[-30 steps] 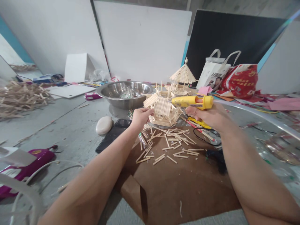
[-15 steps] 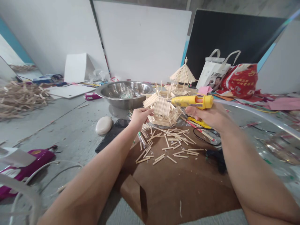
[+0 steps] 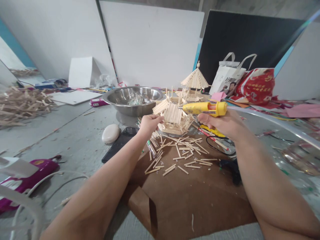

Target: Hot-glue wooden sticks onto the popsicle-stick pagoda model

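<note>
A small house model built of thin wooden sticks (image 3: 173,114) stands in front of me, with slatted roof panels and a few upright posts. My left hand (image 3: 150,124) pinches its left lower edge between thumb and fingers. In my right hand (image 3: 220,121) is a yellow hot glue gun (image 3: 197,108), its metal nozzle pointing left and close to or touching the right edge of the front roof panel. Loose cut wooden sticks (image 3: 185,150) lie scattered on a brown sheet (image 3: 195,200) below the model.
Behind the model are a steel basin (image 3: 120,100) with clear plastic in it and a pavilion model (image 3: 195,81) with a pointed roof. A black phone (image 3: 117,146) and a white oval object (image 3: 110,134) lie left. A red bag (image 3: 257,86) and a purple power strip (image 3: 37,176) flank the area.
</note>
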Demonstrator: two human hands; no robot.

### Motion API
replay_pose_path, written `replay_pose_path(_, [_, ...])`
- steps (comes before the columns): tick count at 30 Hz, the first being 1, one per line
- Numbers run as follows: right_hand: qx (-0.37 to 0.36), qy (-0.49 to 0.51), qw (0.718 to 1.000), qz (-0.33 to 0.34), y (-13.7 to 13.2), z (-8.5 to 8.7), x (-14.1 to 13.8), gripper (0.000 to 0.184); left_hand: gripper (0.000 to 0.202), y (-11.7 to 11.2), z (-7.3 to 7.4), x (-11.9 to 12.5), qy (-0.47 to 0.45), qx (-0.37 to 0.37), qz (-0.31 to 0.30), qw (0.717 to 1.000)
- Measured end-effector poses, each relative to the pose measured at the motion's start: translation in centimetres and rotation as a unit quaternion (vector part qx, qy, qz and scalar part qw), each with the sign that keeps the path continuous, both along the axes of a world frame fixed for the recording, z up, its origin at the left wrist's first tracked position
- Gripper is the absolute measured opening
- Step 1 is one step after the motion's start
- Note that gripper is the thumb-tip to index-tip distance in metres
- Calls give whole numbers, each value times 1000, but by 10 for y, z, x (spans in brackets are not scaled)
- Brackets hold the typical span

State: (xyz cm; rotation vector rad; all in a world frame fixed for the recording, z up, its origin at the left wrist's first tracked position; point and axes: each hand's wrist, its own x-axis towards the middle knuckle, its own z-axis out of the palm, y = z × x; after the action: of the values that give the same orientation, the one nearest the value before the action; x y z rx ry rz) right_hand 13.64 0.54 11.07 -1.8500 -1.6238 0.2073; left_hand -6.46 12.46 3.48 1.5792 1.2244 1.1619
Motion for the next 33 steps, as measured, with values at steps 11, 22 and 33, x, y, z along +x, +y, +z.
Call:
replay_pose_path(11, [25, 18, 999, 24, 2, -3, 4, 41, 20, -2, 2, -3, 61, 55, 31, 996])
replay_pose_path(22, [70, 59, 995, 32, 7, -17, 32, 33, 12, -50, 50, 10, 101, 139, -51, 984])
replay_pose_path(33, [-8, 167, 986, -11, 15, -8, 69, 36, 14, -77, 8, 18, 360, 178, -240, 884])
